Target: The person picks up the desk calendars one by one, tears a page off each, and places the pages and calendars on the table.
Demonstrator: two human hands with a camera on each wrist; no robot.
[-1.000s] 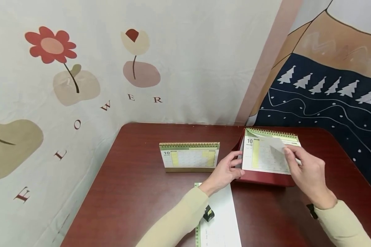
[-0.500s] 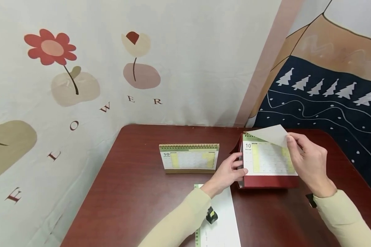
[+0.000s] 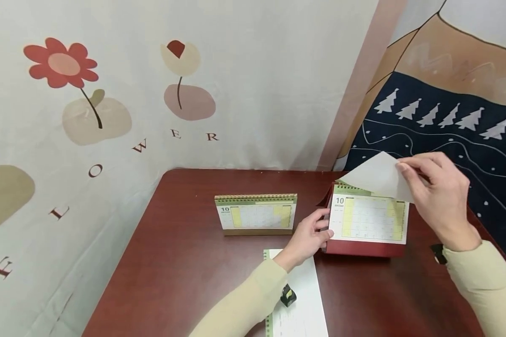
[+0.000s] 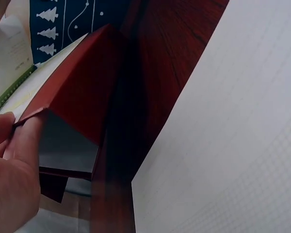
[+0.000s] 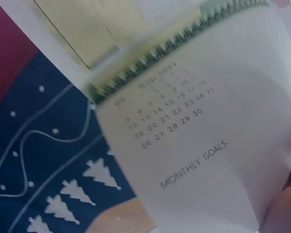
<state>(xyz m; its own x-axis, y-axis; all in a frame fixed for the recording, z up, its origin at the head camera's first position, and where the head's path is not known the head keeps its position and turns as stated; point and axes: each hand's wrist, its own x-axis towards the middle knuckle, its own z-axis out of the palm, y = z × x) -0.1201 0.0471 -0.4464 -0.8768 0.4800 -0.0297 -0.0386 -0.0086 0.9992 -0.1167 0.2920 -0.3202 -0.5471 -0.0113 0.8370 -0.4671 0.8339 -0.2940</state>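
Observation:
A red-based desk calendar (image 3: 364,247) stands at the right of the table, its front sheet (image 3: 368,219) marked 10. My left hand (image 3: 303,241) grips its left edge, thumb on the front and fingers inside the hollow stand, as the left wrist view shows on the red board (image 4: 82,82). My right hand (image 3: 440,196) pinches the corner of a page (image 3: 375,174) lifted above the spiral binding. In the right wrist view that page (image 5: 194,160) shows a small month grid and the words "MONTHLY GOALS"; only a sliver of the hand appears at the edge.
A second desk calendar (image 3: 257,216), also on 10, stands to the left on a brown base. A white spiral-bound sheet or pad (image 3: 308,290) lies at the front, partly under my left forearm. Behind the table (image 3: 173,262) hang a flower-printed curtain (image 3: 253,84) and a dark tree-patterned cloth (image 3: 451,126).
My right hand has moved up and to the right, lifting the page from the calendar's front to above its spiral. The left hand keeps its grip on the edge.

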